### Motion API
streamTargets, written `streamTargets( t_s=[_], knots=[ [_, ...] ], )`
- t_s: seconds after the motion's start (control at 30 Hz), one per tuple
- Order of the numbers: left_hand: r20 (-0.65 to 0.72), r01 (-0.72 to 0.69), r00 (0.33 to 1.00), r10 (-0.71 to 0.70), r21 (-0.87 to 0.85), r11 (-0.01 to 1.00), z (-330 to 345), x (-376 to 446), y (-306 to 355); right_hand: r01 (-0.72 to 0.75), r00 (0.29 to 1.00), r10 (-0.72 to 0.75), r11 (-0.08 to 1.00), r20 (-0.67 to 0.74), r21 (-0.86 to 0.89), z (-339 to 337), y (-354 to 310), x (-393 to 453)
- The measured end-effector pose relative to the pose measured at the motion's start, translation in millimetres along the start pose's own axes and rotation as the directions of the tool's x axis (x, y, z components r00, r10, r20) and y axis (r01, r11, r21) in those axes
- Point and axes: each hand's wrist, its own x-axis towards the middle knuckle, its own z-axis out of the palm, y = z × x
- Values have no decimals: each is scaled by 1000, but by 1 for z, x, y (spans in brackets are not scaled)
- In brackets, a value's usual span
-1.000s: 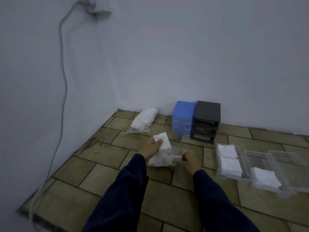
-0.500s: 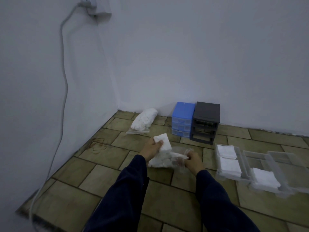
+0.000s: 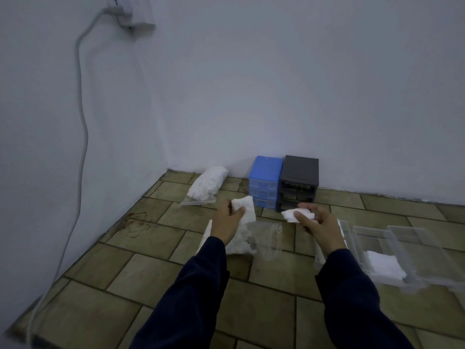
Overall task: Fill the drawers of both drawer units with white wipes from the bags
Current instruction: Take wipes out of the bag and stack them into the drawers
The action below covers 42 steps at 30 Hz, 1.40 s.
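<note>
Left hand point(image 3: 226, 220) grips folded white wipe point(image 3: 245, 210); right hand point(image 3: 318, 224) pinches second crumpled white wipe point(image 3: 297, 214). Below them, clear plastic bag of wipes point(image 3: 247, 241) on tiled floor point(image 3: 141, 280). Right, clear loose drawers point(image 3: 392, 250), one holding wipes. Beyond, blue drawer unit point(image 3: 265, 182) beside black drawer unit point(image 3: 299, 182), full wipe bag point(image 3: 207, 183) left.

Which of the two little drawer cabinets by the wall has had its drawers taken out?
The black drawer unit, the right one of the pair. Its front shows dark, empty slots, while the blue drawer unit beside it has all its clear drawers in place.
</note>
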Motion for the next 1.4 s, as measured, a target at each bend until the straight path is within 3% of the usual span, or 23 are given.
streamTargets(
  t_s=[0.17, 0.33, 0.63, 0.9, 1.13, 1.4],
  knots=[
    [89, -75, 992, 85, -108, 991, 11, -7, 19, 43, 997, -48, 995, 57, 85, 10, -22, -8],
    [160, -104, 978, 134, -180, 978, 15, -13, 28, 112, 967, -132, 989, 218, 100, 13, -40, -20],
    [208, -107, 969, 136, -144, 984, 17, -17, 30, 169, 924, -194, 980, 330, 103, 12, -60, -32],
    [300, -123, 938, 174, -181, 976, 16, -22, 35, 215, 944, -190, 974, 271, -67, 10, -56, -27],
    [354, -131, 920, 166, -120, 984, 13, -22, 34, 259, 888, -190, 959, 419, -114, 6, -67, -33],
    [498, -120, 859, 119, -31, 992, 11, -27, 34, 416, 861, -193, 800, 470, -433, 7, -65, -29]
  ],
)
